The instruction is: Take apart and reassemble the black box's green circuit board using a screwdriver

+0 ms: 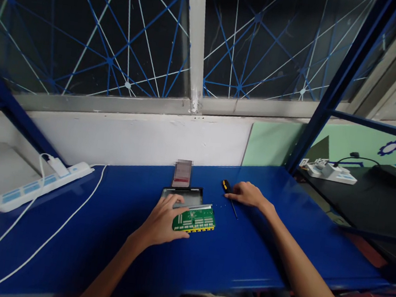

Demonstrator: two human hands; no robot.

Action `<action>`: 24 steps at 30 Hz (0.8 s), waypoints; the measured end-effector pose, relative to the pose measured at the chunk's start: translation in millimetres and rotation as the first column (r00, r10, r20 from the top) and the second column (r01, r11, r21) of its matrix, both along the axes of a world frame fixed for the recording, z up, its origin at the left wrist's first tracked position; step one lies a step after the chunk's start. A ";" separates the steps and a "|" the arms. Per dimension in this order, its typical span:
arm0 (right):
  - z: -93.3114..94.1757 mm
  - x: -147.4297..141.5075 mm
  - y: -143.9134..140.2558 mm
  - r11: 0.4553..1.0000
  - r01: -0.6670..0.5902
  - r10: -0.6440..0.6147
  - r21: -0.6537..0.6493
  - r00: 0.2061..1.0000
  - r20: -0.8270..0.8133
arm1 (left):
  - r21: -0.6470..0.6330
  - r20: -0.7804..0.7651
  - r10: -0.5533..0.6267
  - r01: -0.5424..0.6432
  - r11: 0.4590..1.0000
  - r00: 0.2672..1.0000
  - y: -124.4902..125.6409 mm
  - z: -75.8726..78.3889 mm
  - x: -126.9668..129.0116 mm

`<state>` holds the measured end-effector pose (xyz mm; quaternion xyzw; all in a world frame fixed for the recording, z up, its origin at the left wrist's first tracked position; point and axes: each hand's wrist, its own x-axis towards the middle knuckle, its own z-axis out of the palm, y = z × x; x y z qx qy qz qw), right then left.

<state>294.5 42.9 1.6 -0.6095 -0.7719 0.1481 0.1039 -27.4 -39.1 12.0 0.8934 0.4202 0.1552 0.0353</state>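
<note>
A green circuit board with rows of pale connectors and a yellow-marked front edge lies on the blue table. My left hand spans its left end, thumb at the front edge and fingers at the back, gripping it. Just behind the board is a shallow black-rimmed tray, partly covered by my fingers. To the right, my right hand has its thumb and fingertips closed at the lower handle of a black-and-yellow screwdriver. Its thin shaft points toward the front right.
Behind the tray lies a flat rectangular item, partly blurred. Tiny specks lie between board and screwdriver. A white power strip and its looping cable occupy the left side. Blue frame posts rise at the table's back corners, before a wall and windows.
</note>
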 end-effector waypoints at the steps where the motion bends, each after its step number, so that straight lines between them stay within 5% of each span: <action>1: 1.6 0.2 -0.6 1.000 0.003 -0.003 0.007 1.000 0.001 | -0.008 0.019 0.002 -0.002 1.000 1.000 0.7 -1.2 0.8; 9: 24.5 2.1 -12.1 0.972 0.100 -0.095 0.211 0.995 -0.034 | -0.007 0.186 0.023 -0.023 1.000 0.982 1.9 0.0 3.9; 17: 35.1 -32.9 -38.7 0.892 -0.223 0.358 0.393 0.880 -0.313 | 0.085 0.328 0.009 -0.038 0.996 0.945 29.2 25.6 15.1; 24: 19.6 -44.1 -38.7 0.846 -0.230 0.336 0.480 0.931 -0.146 | 0.061 0.453 -0.003 -0.027 0.998 0.891 42.6 17.8 21.0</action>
